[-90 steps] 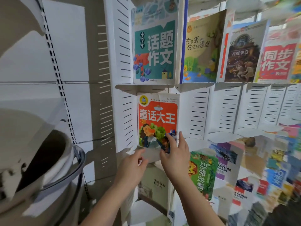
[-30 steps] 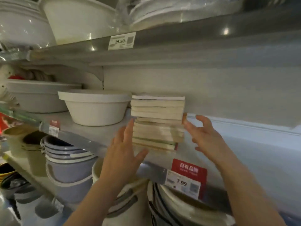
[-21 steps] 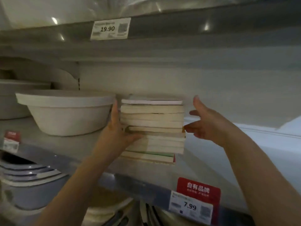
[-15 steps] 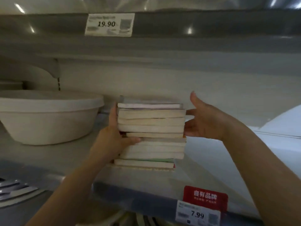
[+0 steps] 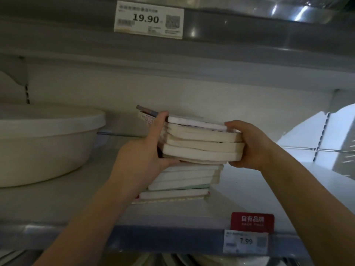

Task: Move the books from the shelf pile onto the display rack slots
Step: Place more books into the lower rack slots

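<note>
Gripping noted at both ends. The left hand [image 5: 146,150] clasps the left end of the upper books [image 5: 201,143], with digits over the top cover and under the lowest one. The right hand [image 5: 247,144] is curled round the right end.

Held batch: several books lying flat, page edges toward me, long axis running left to right between the hands. Neither hand is nearer than the other.

Directly beneath: the lower pile [image 5: 184,181] rests on the shelf [image 5: 57,204], set a little to the left of the held batch. I cannot tell whether the two touch.

Beside the pile, left: a pale basin [image 5: 44,143], close but apart.

Display rack: not in view. I judge the batch must come straight out toward me, kept level, clear of the shelf overhead [image 5: 249,35].
</note>
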